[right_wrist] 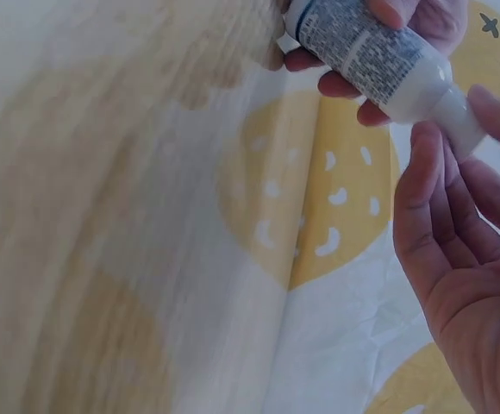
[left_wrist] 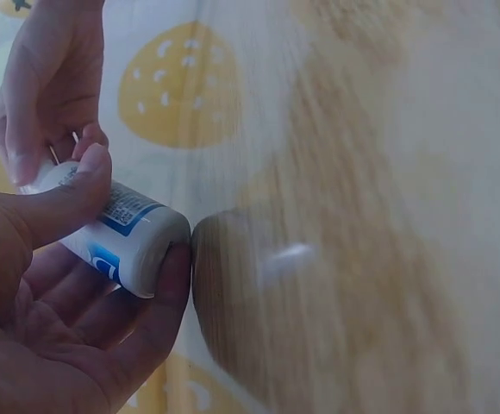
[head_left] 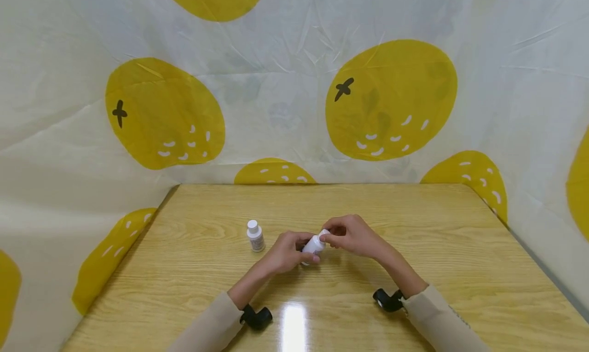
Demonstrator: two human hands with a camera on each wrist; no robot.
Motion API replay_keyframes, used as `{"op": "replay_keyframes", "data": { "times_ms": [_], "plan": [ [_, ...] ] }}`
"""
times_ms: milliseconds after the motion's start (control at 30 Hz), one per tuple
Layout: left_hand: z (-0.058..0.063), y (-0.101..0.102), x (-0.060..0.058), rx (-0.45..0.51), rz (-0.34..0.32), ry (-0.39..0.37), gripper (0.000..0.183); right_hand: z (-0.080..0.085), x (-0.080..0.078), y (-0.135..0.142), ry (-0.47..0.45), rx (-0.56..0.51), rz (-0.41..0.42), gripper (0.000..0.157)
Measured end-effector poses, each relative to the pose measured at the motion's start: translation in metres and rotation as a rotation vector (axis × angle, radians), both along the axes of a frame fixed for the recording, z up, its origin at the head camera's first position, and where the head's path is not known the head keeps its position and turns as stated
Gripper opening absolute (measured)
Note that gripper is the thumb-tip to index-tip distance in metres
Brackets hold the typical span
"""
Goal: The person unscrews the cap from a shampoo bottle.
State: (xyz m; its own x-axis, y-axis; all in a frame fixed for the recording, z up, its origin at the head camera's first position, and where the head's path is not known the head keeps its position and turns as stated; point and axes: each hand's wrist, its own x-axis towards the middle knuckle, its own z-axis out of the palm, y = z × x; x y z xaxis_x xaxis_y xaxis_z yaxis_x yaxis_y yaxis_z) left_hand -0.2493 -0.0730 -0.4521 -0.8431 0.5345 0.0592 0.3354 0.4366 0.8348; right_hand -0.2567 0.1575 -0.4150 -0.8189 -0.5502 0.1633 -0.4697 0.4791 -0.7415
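L hand [head_left: 284,253] grips tilted bottle [head_left: 312,247], R hand [head_left: 358,235] pinches its cap [right_wrist: 459,128]; if L grip loosens, bottle could prob. slip or spin.

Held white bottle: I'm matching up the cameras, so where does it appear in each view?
Head: the held bottle sits right of centre, below mid-height, tilted.
Left wrist: the held bottle is left of centre, about mid-height.
Right wrist: the held bottle is upper right, partly cut off by the top edge.
Shared landmark: the right hand, at the bottle's cap end.
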Motion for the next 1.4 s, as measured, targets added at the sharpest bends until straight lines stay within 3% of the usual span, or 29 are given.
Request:
{"op": "replay_keyframes", "data": {
  "times_ms": [267, 600, 900, 1233, 1400],
  "plan": [
    [0.0001, -0.0002, 0.0001, -0.01, 0.003, 0.007, 0.035, -0.0009, -0.0007, 0.0034, -0.084, 0.0, -0.048, 0.028],
    [-0.0009, -0.0003, 0.0002, -0.009, 0.011, 0.012, 0.036, 0.002, 0.0001, 0.0029, -0.069, -0.014, 0.033, 0.02],
    [0.0003, -0.001, 0.0005, 0.002, 0.017, -0.035, 0.039, -0.0015, -0.0013, 0.0041, -0.065, -0.023, 0.062, 0.019],
    [0.0004, -0.0017, 0.0011, 0.018, 0.034, -0.07, 0.039, -0.0032, -0.0006, 0.0041, -0.078, -0.007, -0.032, 0.029],
    [0.0012, -0.0017, 0.0008, 0.013, 0.033, -0.062, 0.039, -0.0029, -0.0014, 0.0042, -0.068, -0.002, -0.03, 0.027]
  ]
}}
